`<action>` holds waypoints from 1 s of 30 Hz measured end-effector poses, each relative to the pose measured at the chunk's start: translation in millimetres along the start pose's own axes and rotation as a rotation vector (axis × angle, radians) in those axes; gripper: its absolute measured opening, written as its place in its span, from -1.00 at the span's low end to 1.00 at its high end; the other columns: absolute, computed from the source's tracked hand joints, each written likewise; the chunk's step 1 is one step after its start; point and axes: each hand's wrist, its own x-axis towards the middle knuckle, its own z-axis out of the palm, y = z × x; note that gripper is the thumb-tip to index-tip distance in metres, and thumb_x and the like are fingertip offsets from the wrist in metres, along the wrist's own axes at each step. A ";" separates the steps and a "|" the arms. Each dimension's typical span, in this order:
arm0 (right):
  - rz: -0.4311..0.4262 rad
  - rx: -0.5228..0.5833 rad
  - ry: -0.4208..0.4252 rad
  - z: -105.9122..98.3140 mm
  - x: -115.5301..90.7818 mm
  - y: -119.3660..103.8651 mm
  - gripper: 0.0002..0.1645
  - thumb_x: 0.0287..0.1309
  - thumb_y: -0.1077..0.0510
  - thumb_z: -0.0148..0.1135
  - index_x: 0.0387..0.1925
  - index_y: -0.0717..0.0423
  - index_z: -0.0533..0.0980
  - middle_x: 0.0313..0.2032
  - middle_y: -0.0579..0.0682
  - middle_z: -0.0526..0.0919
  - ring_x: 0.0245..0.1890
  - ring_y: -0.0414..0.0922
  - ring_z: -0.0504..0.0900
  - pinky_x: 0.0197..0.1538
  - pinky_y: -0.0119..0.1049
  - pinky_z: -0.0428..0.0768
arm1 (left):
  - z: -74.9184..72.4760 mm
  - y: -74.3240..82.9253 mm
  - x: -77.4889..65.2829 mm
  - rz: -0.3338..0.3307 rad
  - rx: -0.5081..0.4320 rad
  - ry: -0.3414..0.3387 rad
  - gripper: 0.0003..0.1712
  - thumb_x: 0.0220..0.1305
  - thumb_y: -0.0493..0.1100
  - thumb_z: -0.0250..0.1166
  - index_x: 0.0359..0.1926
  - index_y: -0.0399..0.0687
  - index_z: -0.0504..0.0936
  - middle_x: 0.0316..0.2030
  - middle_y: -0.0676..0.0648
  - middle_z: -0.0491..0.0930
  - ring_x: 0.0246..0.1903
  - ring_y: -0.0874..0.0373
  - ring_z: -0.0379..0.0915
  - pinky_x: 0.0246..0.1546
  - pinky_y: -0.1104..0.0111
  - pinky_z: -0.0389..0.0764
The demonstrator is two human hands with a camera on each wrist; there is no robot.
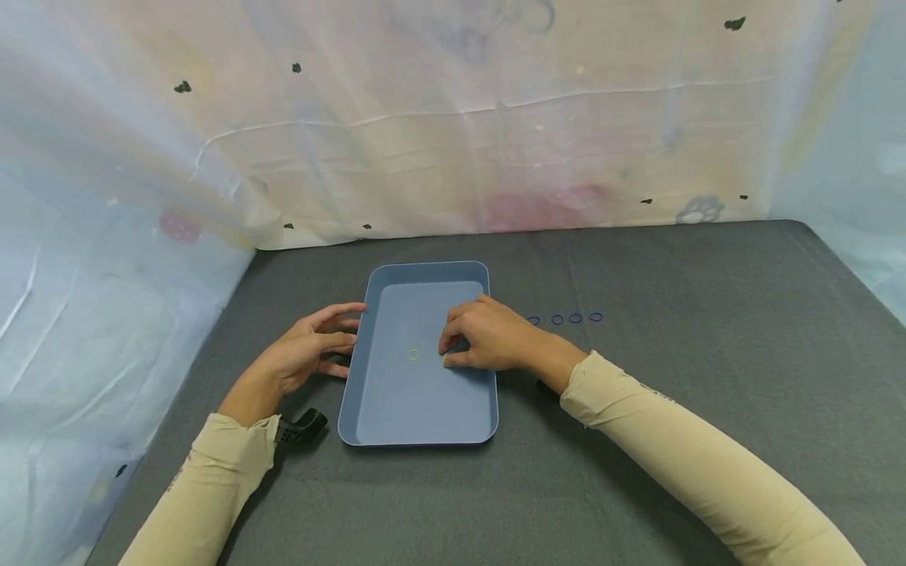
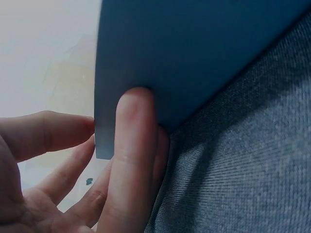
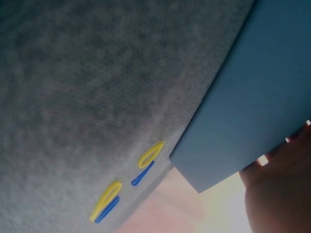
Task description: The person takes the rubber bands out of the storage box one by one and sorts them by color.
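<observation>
A blue-grey tray [image 1: 418,428] lies on the cloth-covered table, with one small yellow rubber band [image 1: 414,354] flat on its floor. Along the tray's left side, my left hand [image 1: 306,350] touches the outer wall with extended fingers; the left wrist view shows a finger [image 2: 136,126] against that wall. Over the tray's right half is my right hand [image 1: 488,334], thumb and fingertips together. A bit of a yellow rubber band [image 1: 445,361] shows at the tips, mostly hidden by the fingers. In the right wrist view, the tray wall [image 3: 243,107] covers the fingertips.
Several blue rubber bands [image 1: 576,317] lie in a row right of the tray. Beside the tray in the right wrist view are yellow bands [image 3: 105,200] paired with blue bands [image 3: 142,173]. A patterned sheet [image 1: 495,157] hangs behind the grey table [image 1: 708,354].
</observation>
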 end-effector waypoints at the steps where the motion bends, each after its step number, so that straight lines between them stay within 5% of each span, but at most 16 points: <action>1: -0.001 0.001 0.002 -0.2 -0.1 0.2 -0.87 0.14 -0.11 0.43 -0.27 -0.26 0.73 -0.31 -0.31 0.64 -0.22 -0.35 0.60 0.15 -0.17 0.42 | 0.1 0.2 -0.1 0.002 0.000 0.001 -0.26 0.41 -0.19 0.24 0.52 0.12 0.17 0.46 -0.27 0.17 0.10 -0.01 0.50 -0.13 0.04 0.72; 22: -0.038 -0.048 0.020 -4.5 -2.4 1.9 -0.92 0.21 -0.05 0.39 -0.32 -0.23 0.75 -0.39 -0.30 0.63 -0.32 -0.34 0.54 0.01 -0.15 0.42 | 1.9 1.8 -0.6 0.017 0.012 0.017 -0.29 0.43 -0.20 0.21 0.52 0.09 0.19 0.44 -0.29 0.17 0.04 0.02 0.54 -0.16 0.08 0.74; 30: -0.012 -0.025 0.029 -5.8 -5.3 2.1 -0.93 0.20 -0.05 0.40 -0.35 -0.24 0.75 -0.41 -0.31 0.62 -0.32 -0.34 0.56 0.09 -0.11 0.43 | 2.7 -0.1 -0.3 0.006 0.019 0.019 -0.27 0.41 -0.18 0.23 0.52 0.10 0.18 0.47 -0.27 0.16 0.15 -0.11 0.45 -0.14 0.07 0.73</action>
